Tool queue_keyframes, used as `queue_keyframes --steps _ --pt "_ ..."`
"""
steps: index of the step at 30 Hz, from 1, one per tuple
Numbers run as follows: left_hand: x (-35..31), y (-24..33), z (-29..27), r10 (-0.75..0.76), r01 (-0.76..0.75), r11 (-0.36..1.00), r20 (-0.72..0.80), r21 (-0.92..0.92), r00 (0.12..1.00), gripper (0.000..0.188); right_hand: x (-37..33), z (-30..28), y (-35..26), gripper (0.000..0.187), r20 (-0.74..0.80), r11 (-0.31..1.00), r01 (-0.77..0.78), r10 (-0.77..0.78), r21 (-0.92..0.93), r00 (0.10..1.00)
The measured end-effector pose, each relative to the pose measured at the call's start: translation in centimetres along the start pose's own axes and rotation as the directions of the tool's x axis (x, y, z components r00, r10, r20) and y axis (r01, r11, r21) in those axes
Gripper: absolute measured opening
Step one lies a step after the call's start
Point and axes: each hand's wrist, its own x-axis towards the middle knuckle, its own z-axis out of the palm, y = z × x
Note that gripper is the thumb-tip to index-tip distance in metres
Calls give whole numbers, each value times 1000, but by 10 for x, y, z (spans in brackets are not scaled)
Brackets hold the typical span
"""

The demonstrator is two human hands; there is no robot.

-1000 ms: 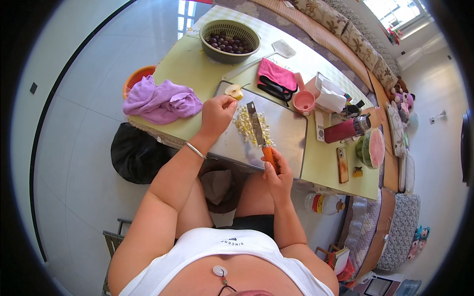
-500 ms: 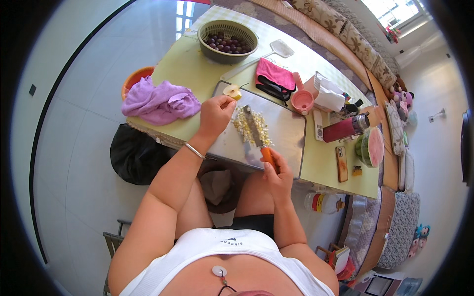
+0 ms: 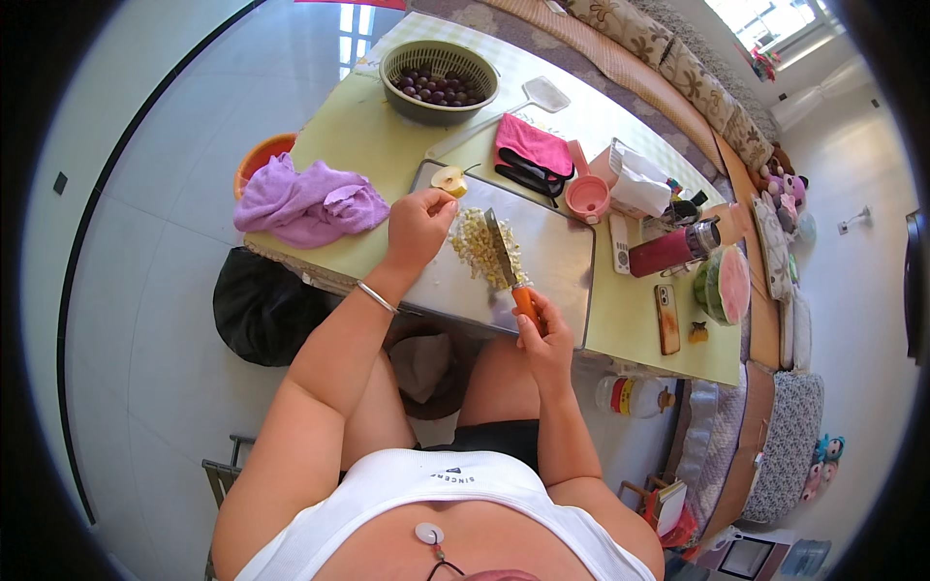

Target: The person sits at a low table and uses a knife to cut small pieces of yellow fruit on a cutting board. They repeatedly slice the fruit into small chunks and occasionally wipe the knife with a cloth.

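Note:
My right hand (image 3: 548,334) is wrapped round the orange handle of a kitchen knife (image 3: 501,254). Its blade points away from me and lies over a heap of finely chopped pale-yellow pieces (image 3: 475,249), probably fruit. The heap rests on a silvery cutting board (image 3: 557,261) with a grey rim. Left of the heap, my left hand (image 3: 419,230) is closed, thumb against curled fingers; whether anything is in it is hidden. Just beyond its fingertips a cut pear half (image 3: 449,181), pale inside with yellow skin and a dark stem, sits by the board's far left corner.
Left of the board lies a purple cloth (image 3: 310,203). Beyond it stand a colander (image 3: 407,104) of dark round fruit and a white fly swatter (image 3: 545,94). To the right are a pink cloth (image 3: 533,150), pink cup (image 3: 587,197), tissues, maroon bottle (image 3: 671,250), phone (image 3: 666,320) and cut watermelon (image 3: 712,286).
The knife blade has shifted slightly across the chopped heap and now lies nearer its right side. My left hand stays closed beside the pear half. The whole view has shifted slightly.

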Motion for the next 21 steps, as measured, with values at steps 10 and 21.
queue_keyframes --steps 10,21 --pt "-2 2 1 -9 8 1000 44 28 999 12 2 1 7 40 25 999 4 -3 -38 1000" --pt "-2 0 1 2 -3 1000 61 8 998 13 -2 -2 -3 41 -33 992 -23 27 120 999"
